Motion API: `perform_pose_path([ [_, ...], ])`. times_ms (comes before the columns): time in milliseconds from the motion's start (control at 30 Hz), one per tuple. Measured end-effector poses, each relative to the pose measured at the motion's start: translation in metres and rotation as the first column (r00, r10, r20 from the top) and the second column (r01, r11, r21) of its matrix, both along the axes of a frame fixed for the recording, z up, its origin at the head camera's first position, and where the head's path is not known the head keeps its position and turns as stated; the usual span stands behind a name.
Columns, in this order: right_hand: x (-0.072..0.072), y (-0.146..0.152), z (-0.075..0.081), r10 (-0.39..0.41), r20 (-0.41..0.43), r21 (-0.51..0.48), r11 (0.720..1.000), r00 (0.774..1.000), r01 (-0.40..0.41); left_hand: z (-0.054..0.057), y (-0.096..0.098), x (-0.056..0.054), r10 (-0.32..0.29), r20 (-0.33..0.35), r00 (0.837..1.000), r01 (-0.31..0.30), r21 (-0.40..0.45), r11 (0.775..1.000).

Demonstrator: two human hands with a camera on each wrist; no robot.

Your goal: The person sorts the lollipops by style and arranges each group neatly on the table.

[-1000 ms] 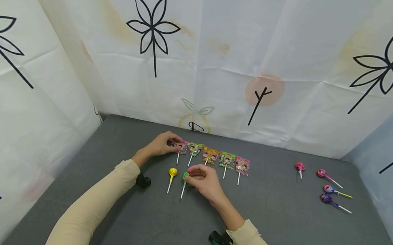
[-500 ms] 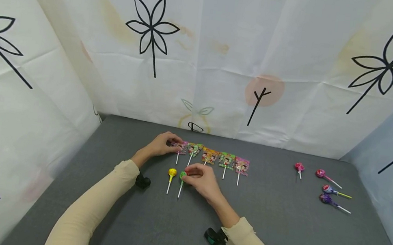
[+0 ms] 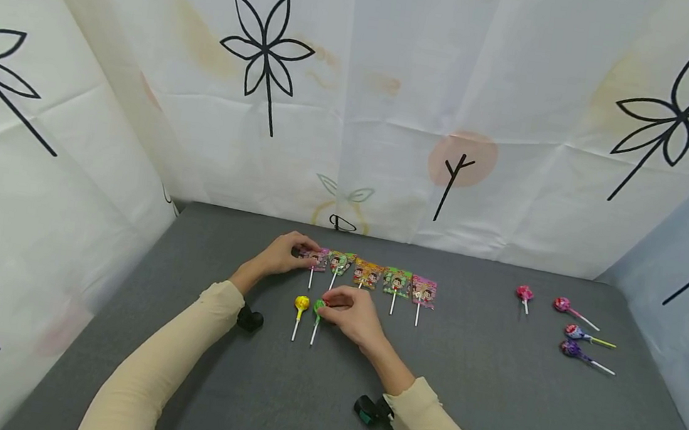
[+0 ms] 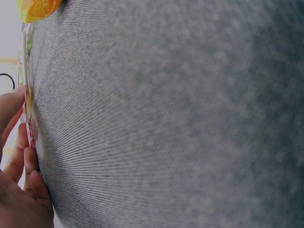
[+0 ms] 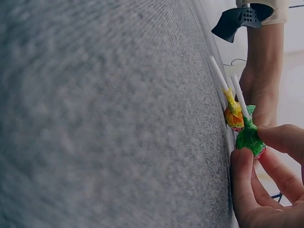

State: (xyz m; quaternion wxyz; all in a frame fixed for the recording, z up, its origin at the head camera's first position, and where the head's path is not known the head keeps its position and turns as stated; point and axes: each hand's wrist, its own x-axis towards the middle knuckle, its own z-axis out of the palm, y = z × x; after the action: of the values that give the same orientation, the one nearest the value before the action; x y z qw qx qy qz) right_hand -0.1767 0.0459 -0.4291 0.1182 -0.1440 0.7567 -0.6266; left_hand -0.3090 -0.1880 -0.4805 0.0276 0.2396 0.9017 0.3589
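Note:
My right hand (image 3: 361, 315) pinches a green-wrapped round lollipop (image 5: 249, 137) between thumb and fingers. It lies just right of a yellow-wrapped lollipop (image 3: 302, 303), both with white sticks pointing toward me in the head view. Behind them my left hand (image 3: 282, 253) holds the leftmost flat-packet lollipop (image 3: 319, 260), its thumb and fingers at the pink packet's edges. Only part of that packet shows in the left wrist view. Beside it in the row lie a green packet lollipop (image 3: 341, 263), an orange one (image 3: 367, 274), another green one (image 3: 397, 281) and a pink one (image 3: 424, 291).
On the right of the grey table (image 3: 490, 398) lie a short pink lollipop (image 3: 525, 293), a pink one with a longer stick (image 3: 563, 304), a blue-and-red one (image 3: 575, 331) and a purple one (image 3: 572, 349). A patterned white cloth (image 3: 401, 71) stands behind.
My right hand has moved slightly left with the green lollipop, bringing it closer to the yellow one. The left hand stays at the leftmost packet.

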Motion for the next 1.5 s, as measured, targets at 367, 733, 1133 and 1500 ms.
perform_pose_path([
  [367, -0.01, -0.003, -0.019, -0.021, -0.019, 0.01, 1.0, 1.0, 0.021, -0.002, 0.0, 0.0, -0.014, -0.024, 1.0, 0.014, -0.006, 1.0],
  [733, -0.022, -0.006, -0.043, -0.062, -0.001, 0.019, 0.998, 0.998, 0.062, -0.001, 0.0, 0.0, -0.01, -0.009, 1.0, 0.01, -0.001, 1.0],
  [1133, -0.023, -0.007, -0.045, -0.055, -0.005, 0.086, 0.995, 0.998, 0.055, -0.001, 0.0, 0.0, -0.008, 0.003, 1.0, 0.008, 0.013, 1.0],
  [1500, -0.024, -0.007, -0.045, -0.055, -0.038, 0.143, 0.988, 0.998, 0.06, -0.007, -0.002, -0.004, -0.023, -0.01, 1.0, 0.023, 0.003, 1.0],
])
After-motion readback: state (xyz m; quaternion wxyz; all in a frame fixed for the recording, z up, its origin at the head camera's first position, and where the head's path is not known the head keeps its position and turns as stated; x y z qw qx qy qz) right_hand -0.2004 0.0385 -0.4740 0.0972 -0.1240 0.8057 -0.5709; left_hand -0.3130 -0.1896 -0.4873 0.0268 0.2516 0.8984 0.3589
